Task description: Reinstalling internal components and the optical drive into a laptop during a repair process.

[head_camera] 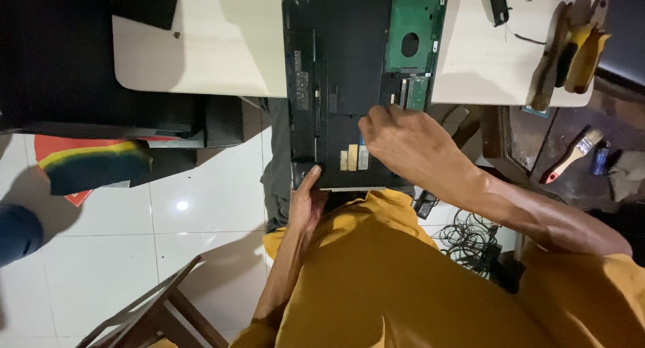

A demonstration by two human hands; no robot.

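Laptop, black, upturned, green board exposed (356, 66), overhangs the pale wooden table (215, 59). Left hand (307, 203) clamps its near corner; right hand (403, 143) rests on the base, fingers curled, grip hidden. Loosening that hold could tip it floorward.

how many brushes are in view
1: a paintbrush with a red-tipped wooden handle lies on the dark surface at right, beyond the person's right hand. Others may be hidden among the yellow-handled tools.
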